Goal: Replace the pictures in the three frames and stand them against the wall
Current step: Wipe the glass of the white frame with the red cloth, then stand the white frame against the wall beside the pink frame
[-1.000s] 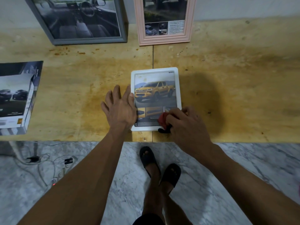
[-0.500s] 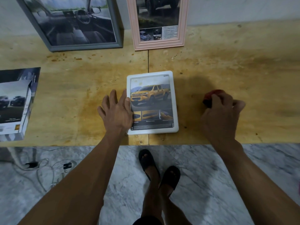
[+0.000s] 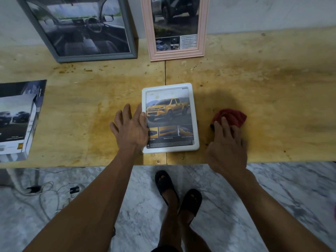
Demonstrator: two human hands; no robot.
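The white frame (image 3: 170, 118) with its yellow-truck picture lies flat on the stained wooden counter (image 3: 263, 84) above a marble floor, between the hands. The left hand (image 3: 131, 127) presses flat on its edge. The right hand (image 3: 227, 144), fingers relaxed, has now set down the red cloth (image 3: 231, 116) it gripped before.

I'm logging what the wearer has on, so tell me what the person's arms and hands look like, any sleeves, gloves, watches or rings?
Both forearms are bare right up to the bottom edge of the picture: no sleeves show. The left hand and the right hand wear no gloves, and no watch, bracelet or ring can be seen on either. The only clothing in view is a pair of dark open-toed sandals on the feet.
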